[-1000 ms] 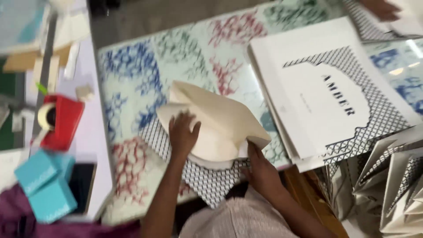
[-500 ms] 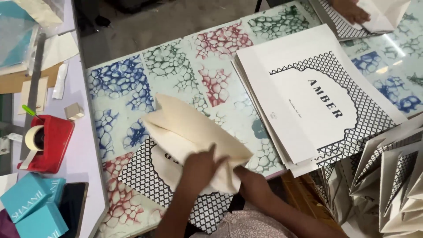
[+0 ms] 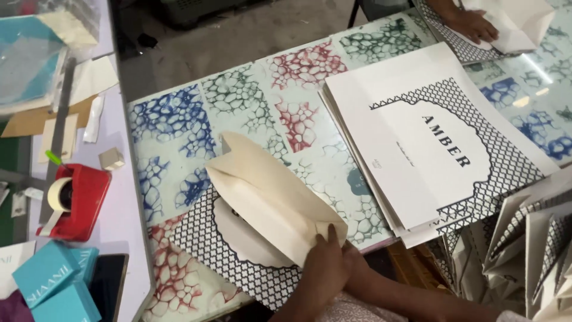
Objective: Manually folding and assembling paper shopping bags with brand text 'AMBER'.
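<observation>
A large paper sheet [image 3: 202, 238], white with a dark lattice print, lies on the patterned tabletop [image 3: 173, 125]. Its cream inner flap [image 3: 268, 197] is folded over diagonally across it. My left hand [image 3: 322, 268] presses down on the flap's near right corner, fingers on the paper. My right hand [image 3: 353, 257] lies just behind it at the table's near edge, mostly hidden by the left hand, with the forearm running off to the lower right.
A stack of flat printed sheets [image 3: 417, 137] lies to the right. Folded paper bags [image 3: 524, 250] stand at lower right. Another person's hand [image 3: 473, 24] presses white paper [image 3: 518, 21] at top right. A red tape dispenser [image 3: 80, 200], teal boxes [image 3: 53, 286] and a dark phone [image 3: 107, 280] sit at left.
My hands have slid down and to the right along the cream flap to its near corner. The flap now lies flatter over the sheet.
</observation>
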